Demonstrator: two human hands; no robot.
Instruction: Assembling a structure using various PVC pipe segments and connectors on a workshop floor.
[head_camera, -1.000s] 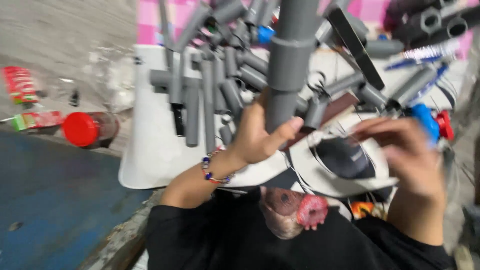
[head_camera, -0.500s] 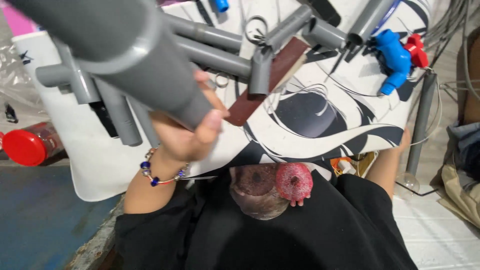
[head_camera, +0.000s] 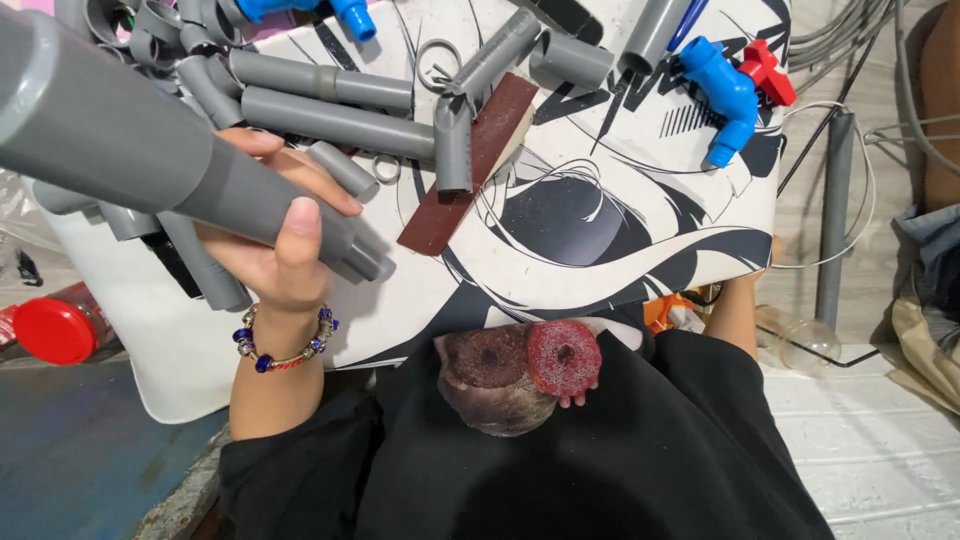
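Note:
My left hand (head_camera: 275, 250) is closed around a thick grey plastic pipe (head_camera: 120, 140) that steps down to a narrower end. The pipe slants from the upper left down to the right over a white board with a black drawing (head_camera: 600, 230), which rests on my lap. A beaded bracelet (head_camera: 285, 345) circles that wrist. Only my right forearm (head_camera: 735, 310) shows; it runs under the board's right edge and the hand is hidden. Several loose grey pipe pieces and elbows (head_camera: 340, 120) lie on the board just beyond my left hand.
A brown sandpaper strip (head_camera: 470, 170) lies mid-board. A blue valve with a red handle (head_camera: 735, 85) sits at the upper right. A red-capped bottle (head_camera: 50, 330) stands at the left, and two round pads, brown and pink (head_camera: 560, 355), lie on my black clothing.
The big pipe has swung from upright to slanting across the left. My right hand has left the board top and gone out of sight under its right edge. The view has dipped.

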